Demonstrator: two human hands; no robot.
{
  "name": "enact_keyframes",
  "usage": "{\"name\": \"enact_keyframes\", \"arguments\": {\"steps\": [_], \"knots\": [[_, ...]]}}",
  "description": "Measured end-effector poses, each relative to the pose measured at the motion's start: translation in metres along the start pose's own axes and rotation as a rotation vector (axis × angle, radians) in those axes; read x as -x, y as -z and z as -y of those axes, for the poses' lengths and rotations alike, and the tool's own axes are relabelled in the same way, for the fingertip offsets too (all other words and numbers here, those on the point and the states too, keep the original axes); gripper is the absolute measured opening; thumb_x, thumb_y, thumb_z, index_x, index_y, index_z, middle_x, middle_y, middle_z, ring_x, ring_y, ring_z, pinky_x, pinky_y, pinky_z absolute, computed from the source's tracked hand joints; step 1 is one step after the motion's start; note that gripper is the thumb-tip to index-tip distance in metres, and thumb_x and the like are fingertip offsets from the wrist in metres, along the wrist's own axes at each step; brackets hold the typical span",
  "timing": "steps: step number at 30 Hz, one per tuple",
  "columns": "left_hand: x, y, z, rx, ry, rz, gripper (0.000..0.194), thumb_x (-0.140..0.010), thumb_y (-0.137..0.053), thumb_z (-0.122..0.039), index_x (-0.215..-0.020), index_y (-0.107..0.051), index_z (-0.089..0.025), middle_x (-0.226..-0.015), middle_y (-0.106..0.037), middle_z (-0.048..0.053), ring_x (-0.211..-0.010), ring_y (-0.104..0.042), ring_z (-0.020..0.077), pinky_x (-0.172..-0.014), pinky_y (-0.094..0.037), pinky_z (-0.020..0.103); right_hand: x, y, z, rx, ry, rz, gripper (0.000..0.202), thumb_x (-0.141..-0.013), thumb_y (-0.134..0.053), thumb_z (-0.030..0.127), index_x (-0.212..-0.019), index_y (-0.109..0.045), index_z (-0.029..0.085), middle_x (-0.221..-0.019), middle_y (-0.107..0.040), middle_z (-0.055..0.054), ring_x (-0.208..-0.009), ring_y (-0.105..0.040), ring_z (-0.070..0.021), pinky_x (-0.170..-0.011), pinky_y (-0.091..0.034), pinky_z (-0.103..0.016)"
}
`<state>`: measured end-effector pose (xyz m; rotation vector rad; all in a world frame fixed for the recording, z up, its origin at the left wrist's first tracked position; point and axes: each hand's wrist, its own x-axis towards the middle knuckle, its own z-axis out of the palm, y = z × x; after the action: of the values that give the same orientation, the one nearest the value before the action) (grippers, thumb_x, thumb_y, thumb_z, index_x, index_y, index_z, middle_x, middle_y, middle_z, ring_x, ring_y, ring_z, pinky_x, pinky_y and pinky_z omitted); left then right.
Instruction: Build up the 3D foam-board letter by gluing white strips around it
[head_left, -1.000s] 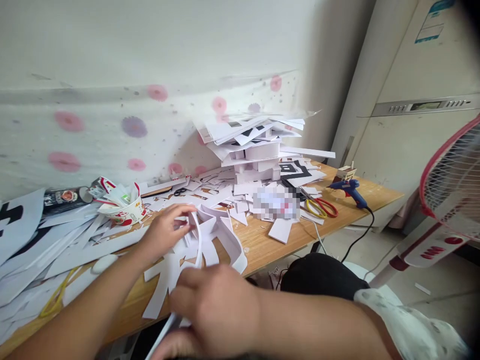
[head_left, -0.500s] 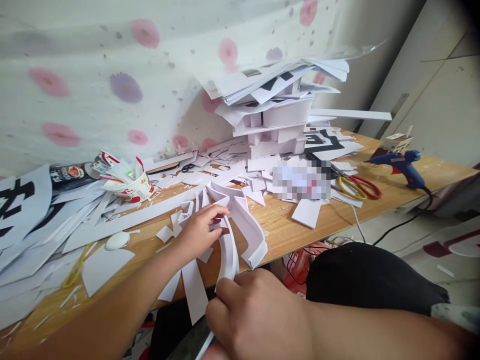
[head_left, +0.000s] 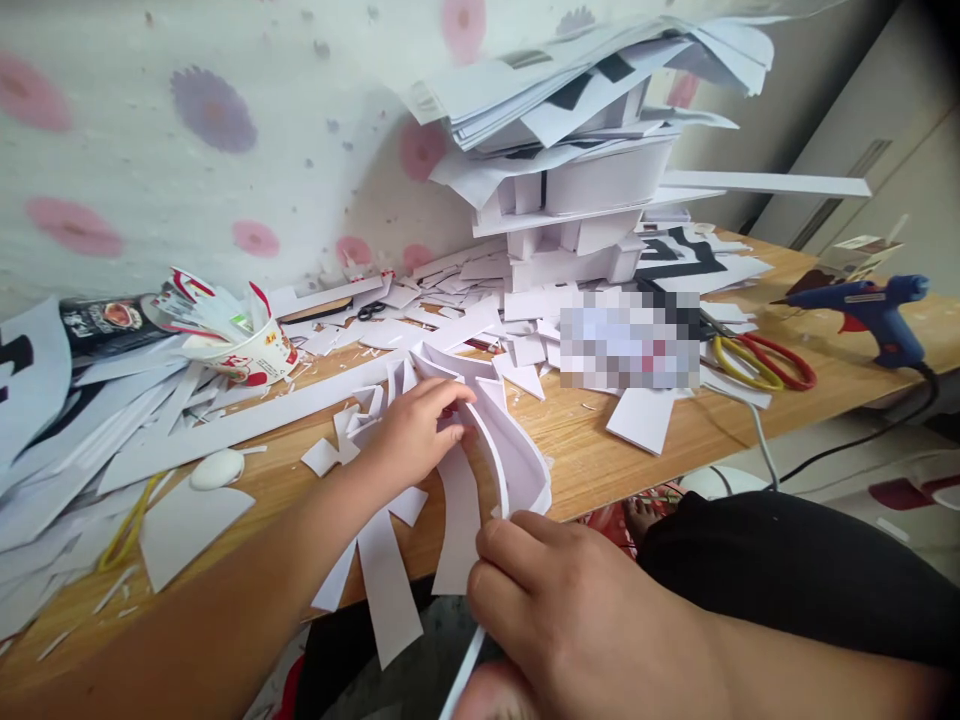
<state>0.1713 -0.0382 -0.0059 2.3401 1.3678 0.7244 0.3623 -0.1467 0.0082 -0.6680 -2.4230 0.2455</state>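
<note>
Shifted nearer the white, curved, walled board piece (head_left: 527,455) since half a second ago, the thin, curved white board strip (head_left: 495,465) crosses the wooden table (head_left: 574,470)'s near edge, long axis running far to near. The left hand (head_left: 416,425), arm outstretched, holds its far end between thumb and fingers; the right hand (head_left: 555,600), knuckles up, grips nearer. A red-printed white cup (head_left: 264,362) holds wrappers (head_left: 206,310).

A narrow strip (head_left: 495,455), plain white and thin, stands on edge at six o'clock from the middle of the view. Its upper part is at the fingertips of the left hand (head_left: 414,425), though whether these pinch it is unclear. From there it bows smoothly toward five o'clock into the grip of the right hand (head_left: 559,590), which hides a stretch. Beneath, a slim white edge, seemingly the same strip, points toward seven o'clock, cut off by the frame.
</note>
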Motion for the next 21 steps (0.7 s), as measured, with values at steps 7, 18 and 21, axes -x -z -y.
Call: {"name": "enact_keyframes", "arguments": {"steps": [7,18,21], "knots": [[-0.003,-0.007,0.007,-0.071,-0.114,-0.016,0.03,-0.078,-0.048,-0.002,-0.094,-0.064,-0.021,-0.095,-0.065,0.0,-0.089,-0.061,0.0164,-0.082,-0.05,0.031,0.008,0.008,-0.004,0.033,-0.028,0.074,0.061,-0.1,-0.018,0.053,-0.067,-0.055,0.017,-0.07,-0.055,-0.004,-0.06,-0.046,-0.0174,-0.053,-0.037,-0.031],[-0.002,-0.015,0.01,0.002,-0.203,-0.111,0.039,-0.084,-0.047,0.001,-0.114,-0.06,-0.02,-0.114,-0.062,0.005,-0.106,-0.06,0.0184,-0.095,-0.051,0.037,0.021,0.015,-0.015,0.208,0.002,0.006,0.059,-0.096,-0.029,0.058,-0.077,-0.063,0.014,-0.083,-0.067,-0.011,-0.077,-0.058,-0.0225,-0.065,-0.047,-0.033],[0.002,-0.018,0.012,0.06,-0.215,-0.118,0.048,-0.084,-0.044,0.004,-0.124,-0.057,-0.019,-0.124,-0.058,0.006,-0.118,-0.056,0.0174,-0.103,-0.047,0.037,0.017,0.013,-0.018,0.263,-0.002,0.011,0.06,-0.094,-0.031,0.06,-0.071,-0.061,0.014,-0.08,-0.067,-0.011,-0.075,-0.059,-0.0221,-0.064,-0.047,-0.033]]}}
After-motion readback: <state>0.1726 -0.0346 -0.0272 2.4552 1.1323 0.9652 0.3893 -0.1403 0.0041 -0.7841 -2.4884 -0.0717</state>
